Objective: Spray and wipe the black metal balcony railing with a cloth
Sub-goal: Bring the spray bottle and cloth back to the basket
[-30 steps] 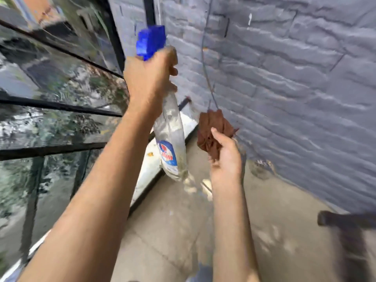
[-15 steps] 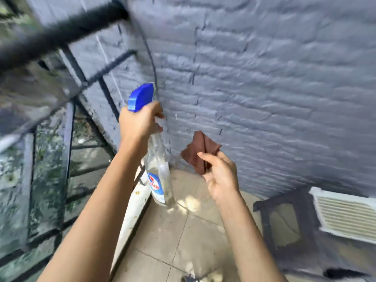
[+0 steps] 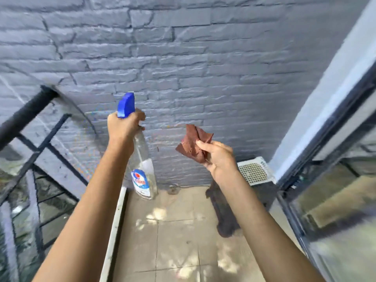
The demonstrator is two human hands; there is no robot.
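My left hand grips the neck of a clear spray bottle with a blue trigger head, held upright in front of the grey brick wall. My right hand pinches a crumpled brown cloth at about the same height, a short gap to the right of the bottle. The black metal railing runs along the left edge, its top bar meeting the wall well left of the bottle. Neither hand touches the railing.
A grey brick wall closes the balcony straight ahead. A white vent grille and a dark stool-like object stand at the far right corner. A glass door with a dark frame lines the right side. The floor is tiled.
The view has swung right, away from the railing and toward the wall and the door. Both hands keep their hold on bottle and cloth and now sit lower in view.
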